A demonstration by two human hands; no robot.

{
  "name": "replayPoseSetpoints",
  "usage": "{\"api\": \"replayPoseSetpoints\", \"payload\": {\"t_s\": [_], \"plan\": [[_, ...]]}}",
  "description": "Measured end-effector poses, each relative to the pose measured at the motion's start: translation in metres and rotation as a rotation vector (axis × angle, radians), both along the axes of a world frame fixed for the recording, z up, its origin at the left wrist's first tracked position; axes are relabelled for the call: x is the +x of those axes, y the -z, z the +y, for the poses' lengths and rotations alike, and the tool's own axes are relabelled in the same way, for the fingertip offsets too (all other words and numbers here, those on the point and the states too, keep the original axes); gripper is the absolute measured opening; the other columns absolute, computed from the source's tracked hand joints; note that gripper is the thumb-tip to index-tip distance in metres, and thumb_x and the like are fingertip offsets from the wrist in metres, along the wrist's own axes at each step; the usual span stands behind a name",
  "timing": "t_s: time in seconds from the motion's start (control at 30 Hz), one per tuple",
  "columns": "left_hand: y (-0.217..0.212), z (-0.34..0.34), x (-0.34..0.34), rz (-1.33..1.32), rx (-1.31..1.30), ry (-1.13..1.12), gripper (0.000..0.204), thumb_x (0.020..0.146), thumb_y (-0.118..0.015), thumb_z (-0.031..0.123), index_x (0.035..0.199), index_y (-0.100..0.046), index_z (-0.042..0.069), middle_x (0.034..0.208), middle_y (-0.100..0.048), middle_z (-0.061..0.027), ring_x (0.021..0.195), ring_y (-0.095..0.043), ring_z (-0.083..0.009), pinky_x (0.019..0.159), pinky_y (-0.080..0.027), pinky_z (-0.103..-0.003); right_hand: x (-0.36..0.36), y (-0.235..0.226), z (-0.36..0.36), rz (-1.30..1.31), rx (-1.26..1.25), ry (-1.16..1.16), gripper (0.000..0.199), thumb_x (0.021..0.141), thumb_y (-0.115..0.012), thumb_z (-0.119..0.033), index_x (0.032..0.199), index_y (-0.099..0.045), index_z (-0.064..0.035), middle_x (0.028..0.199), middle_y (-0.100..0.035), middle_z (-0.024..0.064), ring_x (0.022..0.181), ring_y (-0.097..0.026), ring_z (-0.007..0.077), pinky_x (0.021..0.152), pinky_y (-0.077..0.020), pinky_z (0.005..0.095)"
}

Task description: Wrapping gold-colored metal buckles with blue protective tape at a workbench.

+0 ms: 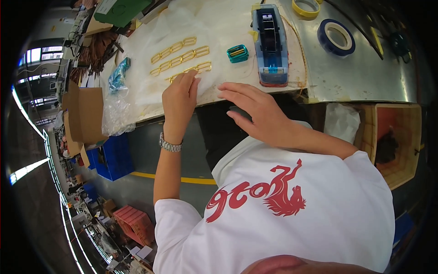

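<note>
Three slanting rows of gold rectangular buckles lie on the white-covered worktable, a far row (173,49), a middle row (180,60) and a near row (204,67). My left hand (179,98), with a metal watch at the wrist, reaches over the near row. Its fingers are pressed together on a gold buckle there and hide part of that row. My right hand (258,107) hovers at the table's front edge, fingers apart, holding nothing. Beyond it lies a small bundle wrapped in teal film (237,53), with gold showing through.
A blue tape dispenser (270,48) stands right of the bundle. Farther right are a blue tape roll (336,37) and a yellow tape roll (306,7). Clear plastic (117,112) and crumpled teal film (119,75) lie at left, near a cardboard box (86,114).
</note>
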State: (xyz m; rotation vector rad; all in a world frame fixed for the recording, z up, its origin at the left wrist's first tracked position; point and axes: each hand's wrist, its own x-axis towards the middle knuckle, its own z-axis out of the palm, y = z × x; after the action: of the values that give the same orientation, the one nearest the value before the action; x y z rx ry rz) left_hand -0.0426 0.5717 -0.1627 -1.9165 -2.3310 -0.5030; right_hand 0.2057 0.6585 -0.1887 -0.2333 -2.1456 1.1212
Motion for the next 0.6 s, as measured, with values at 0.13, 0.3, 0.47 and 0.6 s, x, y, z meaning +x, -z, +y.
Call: {"api": "replayPoseSetpoints", "payload": {"t_s": [0.13,0.3,0.47,0.6], "plan": [[0.011,-0.035,0.021,-0.035,0.027,-0.019,0.018,0.102,-0.072,0.010,0.119,-0.074,0.006,0.114,-0.077,-0.0142,0.089,-0.075,-0.0356,0.076,-0.060,-0.042,-0.046,0.006,0.005,0.073,0.163,0.060,0.050,0.096,-0.076,-0.010,0.142,-0.059,-0.0007,0.152,-0.058,0.0191,0.142,-0.054,0.0393,0.118,-0.0464,0.0487],[0.001,-0.063,0.034,-1.021,0.192,-0.329,0.043,0.109,-0.066,0.009,0.151,-0.059,0.001,0.124,-0.075,-0.0190,0.103,-0.078,-0.0277,0.085,-0.066,-0.039,-0.058,0.034,-0.007,-0.366,0.424,-0.070,0.053,0.095,-0.074,-0.010,0.145,-0.057,-0.0027,0.152,-0.056,0.0179,0.155,-0.043,0.0377,0.129,-0.0268,0.0643],[-0.004,-0.062,-0.042,-1.311,0.587,-0.394,0.040,0.110,-0.064,0.008,0.147,-0.058,-0.009,0.120,-0.075,-0.0199,0.098,-0.078,-0.0259,0.089,-0.067,-0.037,-0.041,0.038,-0.008,-0.377,0.482,-0.111,0.043,0.098,-0.071,-0.009,0.140,-0.063,-0.0027,0.158,-0.054,0.0148,0.158,-0.039,0.0371,0.131,-0.0203,0.0665],[-0.009,-0.039,-0.066,-0.440,0.332,-0.250,0.022,0.103,-0.072,0.004,0.124,-0.075,-0.004,0.100,-0.079,-0.0124,0.088,-0.077,-0.0196,0.082,-0.062,-0.030,-0.032,0.040,-0.011,-0.421,0.559,-0.114,0.035,0.093,-0.078,-0.012,0.127,-0.073,-0.0031,0.165,-0.048,0.0138,0.161,-0.034,0.0359,0.133,-0.0196,0.0638]]}}
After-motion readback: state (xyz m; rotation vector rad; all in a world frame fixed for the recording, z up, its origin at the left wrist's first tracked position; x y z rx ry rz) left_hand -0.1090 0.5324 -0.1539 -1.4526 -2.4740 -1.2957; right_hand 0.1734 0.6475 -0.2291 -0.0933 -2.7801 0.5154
